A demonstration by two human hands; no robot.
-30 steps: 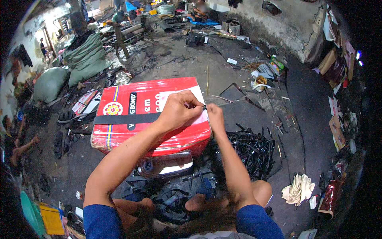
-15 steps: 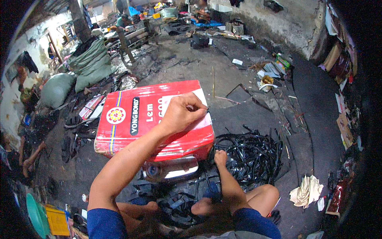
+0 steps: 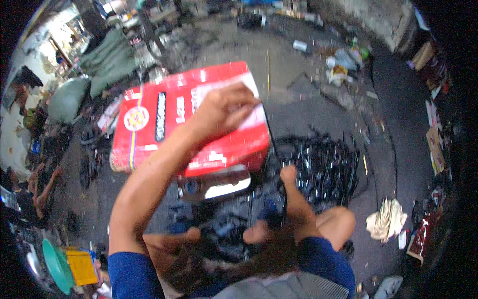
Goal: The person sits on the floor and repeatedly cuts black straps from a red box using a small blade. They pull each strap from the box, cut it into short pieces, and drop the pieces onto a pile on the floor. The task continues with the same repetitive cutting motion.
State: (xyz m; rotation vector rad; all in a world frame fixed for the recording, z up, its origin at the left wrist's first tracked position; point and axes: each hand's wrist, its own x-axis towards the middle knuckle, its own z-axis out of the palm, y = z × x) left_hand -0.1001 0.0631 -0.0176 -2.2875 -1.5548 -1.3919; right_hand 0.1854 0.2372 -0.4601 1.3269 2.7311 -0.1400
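On littered floor [image 3: 239, 45], black strips [image 3: 323, 167]

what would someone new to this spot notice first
Most likely the red box near the middle, with the left hand over its right side. Next, perhaps, the tangled black strips to its lower right, beside the right hand. Then the pale cloth, farther right and lower.

A head-worn fisheye camera looks steeply down and forward; the red box [image 3: 171, 99] sits near, left of centre; the floor [image 3: 219, 45] stretches away to a wall [image 3: 368, 17] at upper right.
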